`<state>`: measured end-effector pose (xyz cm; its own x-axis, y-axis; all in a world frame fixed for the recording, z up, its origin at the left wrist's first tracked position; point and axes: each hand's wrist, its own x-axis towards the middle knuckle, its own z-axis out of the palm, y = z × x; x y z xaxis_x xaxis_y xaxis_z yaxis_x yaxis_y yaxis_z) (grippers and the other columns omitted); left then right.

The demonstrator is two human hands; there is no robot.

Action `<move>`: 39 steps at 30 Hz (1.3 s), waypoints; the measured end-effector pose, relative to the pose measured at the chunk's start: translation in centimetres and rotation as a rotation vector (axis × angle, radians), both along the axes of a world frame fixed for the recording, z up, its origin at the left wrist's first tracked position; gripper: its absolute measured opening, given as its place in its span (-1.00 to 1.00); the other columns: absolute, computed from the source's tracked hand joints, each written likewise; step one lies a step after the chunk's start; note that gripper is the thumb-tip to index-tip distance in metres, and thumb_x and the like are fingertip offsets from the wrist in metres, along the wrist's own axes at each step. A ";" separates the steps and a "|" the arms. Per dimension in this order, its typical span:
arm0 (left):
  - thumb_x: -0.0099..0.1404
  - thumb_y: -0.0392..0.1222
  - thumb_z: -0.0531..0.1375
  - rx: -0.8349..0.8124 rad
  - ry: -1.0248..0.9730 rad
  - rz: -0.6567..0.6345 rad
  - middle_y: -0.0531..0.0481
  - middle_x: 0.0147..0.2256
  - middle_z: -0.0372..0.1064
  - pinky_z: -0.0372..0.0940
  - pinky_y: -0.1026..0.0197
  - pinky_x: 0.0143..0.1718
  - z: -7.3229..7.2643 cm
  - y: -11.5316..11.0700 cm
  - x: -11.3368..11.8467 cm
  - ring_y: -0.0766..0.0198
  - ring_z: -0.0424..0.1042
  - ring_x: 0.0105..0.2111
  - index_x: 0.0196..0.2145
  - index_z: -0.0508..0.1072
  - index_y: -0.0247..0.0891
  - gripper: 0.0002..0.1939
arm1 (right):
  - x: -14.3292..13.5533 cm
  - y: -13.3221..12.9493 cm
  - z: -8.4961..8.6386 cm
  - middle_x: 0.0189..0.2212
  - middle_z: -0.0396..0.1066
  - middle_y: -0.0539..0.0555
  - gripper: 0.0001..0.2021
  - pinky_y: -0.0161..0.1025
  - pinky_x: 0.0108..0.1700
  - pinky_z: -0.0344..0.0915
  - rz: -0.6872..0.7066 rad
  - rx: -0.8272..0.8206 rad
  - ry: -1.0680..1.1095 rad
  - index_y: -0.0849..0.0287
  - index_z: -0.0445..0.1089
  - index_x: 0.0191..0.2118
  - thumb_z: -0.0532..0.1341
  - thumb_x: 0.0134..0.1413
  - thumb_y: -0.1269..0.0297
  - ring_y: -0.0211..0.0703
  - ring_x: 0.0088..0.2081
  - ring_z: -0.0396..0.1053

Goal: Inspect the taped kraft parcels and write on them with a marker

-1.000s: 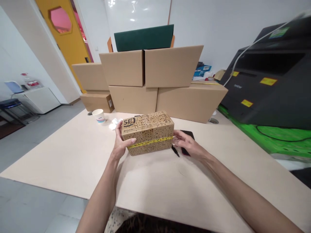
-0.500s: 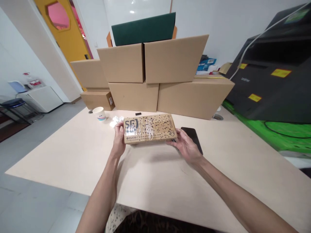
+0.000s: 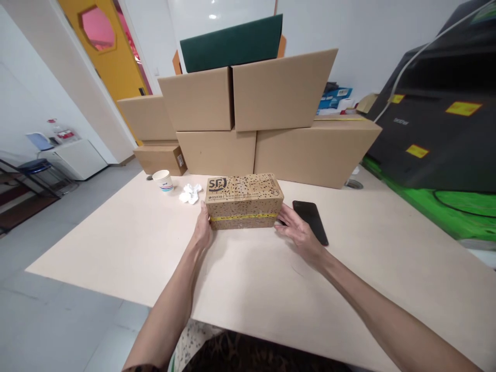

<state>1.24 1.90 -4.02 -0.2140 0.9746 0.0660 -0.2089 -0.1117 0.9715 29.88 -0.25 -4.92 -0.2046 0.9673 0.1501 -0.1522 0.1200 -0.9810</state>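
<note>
Between my two hands is a brown cardboard shipping box [image 3: 243, 201] with dark speckles, an SF logo on its top and a yellow strip along its front face. My left hand [image 3: 202, 227] presses on its left end, fingers partly hidden behind it. At the lower right corner, my right hand [image 3: 296, 227] grips the other end, with some fingertips under or behind the edge. The box appears to be at the tabletop or just over it. Just right of my right hand lies a black smartphone [image 3: 311, 222].
A paper cup [image 3: 163, 182] and crumpled white tissue [image 3: 190, 194] sit left of the box on the pale table [image 3: 116, 243]. Large cartons [image 3: 284, 93] are stacked behind, topped by a dark green box [image 3: 231, 44]. A black Brother-like machine [image 3: 422, 113] stands at right.
The box has tilted back, so its front face with the yellow strip now shows and its top looks flatter. Both hands have moved with it, still at its ends.
</note>
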 end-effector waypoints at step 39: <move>0.40 0.12 0.30 0.415 0.222 -0.062 -0.13 0.34 0.34 0.16 -0.10 0.42 2.4 -1.6 0.0 -0.05 0.27 0.37 0.36 0.36 -0.05 -0.35 | 1.8 -0.1 2.0 0.06 0.56 0.21 -0.58 0.02 -0.03 0.45 -0.091 0.105 -0.219 0.07 0.46 0.08 0.29 0.16 0.03 0.13 0.07 0.50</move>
